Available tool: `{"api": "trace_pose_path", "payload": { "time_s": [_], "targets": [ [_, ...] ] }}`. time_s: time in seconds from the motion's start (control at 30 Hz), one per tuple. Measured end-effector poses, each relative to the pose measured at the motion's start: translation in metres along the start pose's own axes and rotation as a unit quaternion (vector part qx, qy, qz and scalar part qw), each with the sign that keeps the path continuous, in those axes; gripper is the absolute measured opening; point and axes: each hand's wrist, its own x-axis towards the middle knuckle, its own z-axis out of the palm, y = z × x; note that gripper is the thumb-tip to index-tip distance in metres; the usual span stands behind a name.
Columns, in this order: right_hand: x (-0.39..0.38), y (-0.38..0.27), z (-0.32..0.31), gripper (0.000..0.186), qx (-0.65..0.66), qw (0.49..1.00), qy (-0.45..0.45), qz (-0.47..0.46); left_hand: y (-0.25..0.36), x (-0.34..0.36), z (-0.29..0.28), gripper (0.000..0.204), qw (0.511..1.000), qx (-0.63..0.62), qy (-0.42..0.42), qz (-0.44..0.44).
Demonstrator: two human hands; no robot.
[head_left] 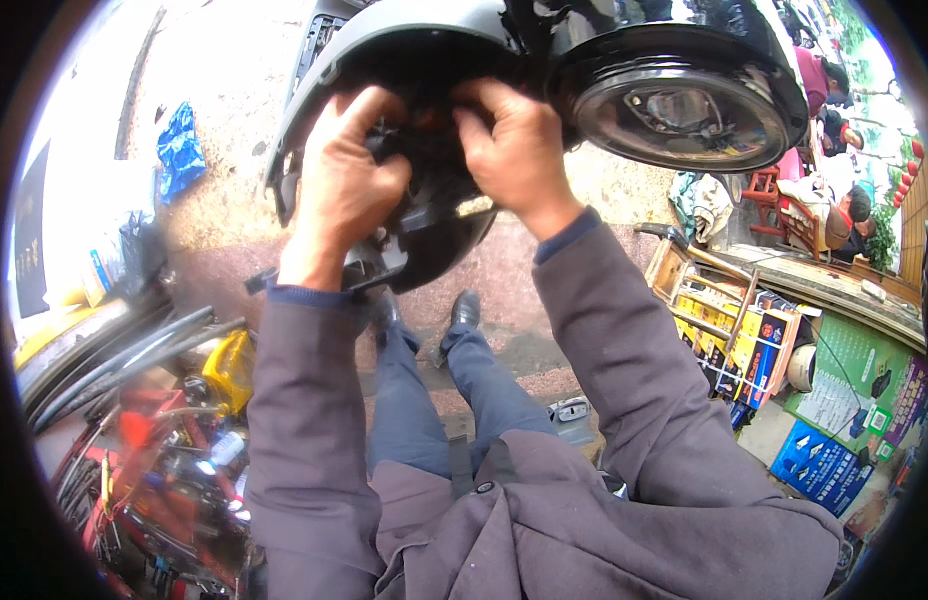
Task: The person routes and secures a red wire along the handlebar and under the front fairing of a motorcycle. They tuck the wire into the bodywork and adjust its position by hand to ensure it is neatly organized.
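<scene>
Both my hands reach into the dark hollow of a black vehicle front cover (pixel 404 32), which looks like part of a scooter or motorbike. My left hand (pixel 349 175) is at the hollow's left side, its fingers curled and slightly blurred. Across from it, my right hand (pixel 519 150) has thumb and forefinger drawn close together. Whatever lies at the fingertips is lost in shadow. A black plastic piece (pixel 434 245) hangs below the hands. Right of my right hand sits a round headlight (pixel 689 120) with a clear lens and black rim.
Hoses, tools and red parts pile up at lower left around a yellow bag (pixel 227 372). A blue plastic bag (pixel 181 152) lies on the ground. At right stand a wooden frame (pixel 719 310), yellow boxes (pixel 709 325) and a green board (pixel 849 385). People (pixel 854 210) sit farther off.
</scene>
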Motion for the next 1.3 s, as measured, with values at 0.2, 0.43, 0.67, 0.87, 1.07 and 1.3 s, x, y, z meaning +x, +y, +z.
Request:
{"api": "trace_pose_path", "payload": {
  "time_s": [0.2,0.43,0.67,0.87,1.07,1.3],
  "targets": [
    [0.004,-0.004,-0.003,0.011,-0.006,1.000,-0.011,-0.003,0.001,0.002,-0.003,0.016,1.000,-0.009,-0.015,-0.010],
    [0.004,-0.007,0.000,0.022,-0.124,0.985,-0.115,0.029,0.000,0.001,-0.002,0.016,1.000,-0.005,-0.013,-0.019],
    [0.004,0.000,0.014,0.016,-0.112,0.993,-0.046,-0.007,-0.001,0.003,-0.005,0.017,1.000,0.008,0.014,0.004],
    [-0.005,-0.004,0.025,0.017,-0.094,0.995,0.017,0.006,-0.002,0.008,-0.008,0.023,0.999,-0.015,0.021,0.046],
    [-0.003,-0.011,0.020,0.014,-0.002,0.999,0.009,0.045,-0.001,0.013,0.000,0.024,0.998,0.052,0.030,0.019],
    [0.002,-0.014,0.020,0.013,0.097,0.987,0.020,0.126,0.003,0.016,0.005,0.031,0.998,0.057,0.036,-0.012]
  ]
}}
